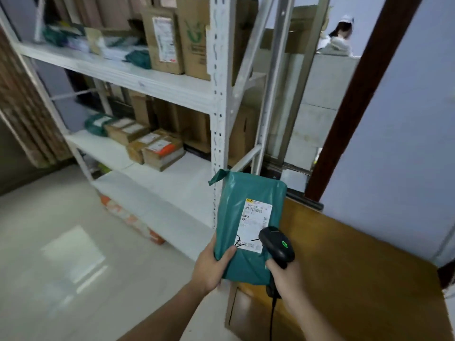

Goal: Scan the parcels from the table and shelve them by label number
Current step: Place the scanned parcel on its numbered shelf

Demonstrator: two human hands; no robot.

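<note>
A green plastic mailer parcel [242,217] with a white shipping label [256,225] is held upright in front of me. My left hand [211,265] grips its lower left corner, thumb lying across the front. My right hand [286,276] holds a black barcode scanner [277,243] with a green light lit, its head over the label's lower right corner. The scanner's cable hangs down past my right wrist. The parcel is above the left edge of the wooden table [344,279].
A white metal shelf rack [219,134] stands right behind the parcel, carrying cardboard boxes [157,148] and green mailers [97,124] on several levels. An orange and white bag [130,220] lies under the lowest shelf. A person [338,38] stands far back right. Tiled floor at left.
</note>
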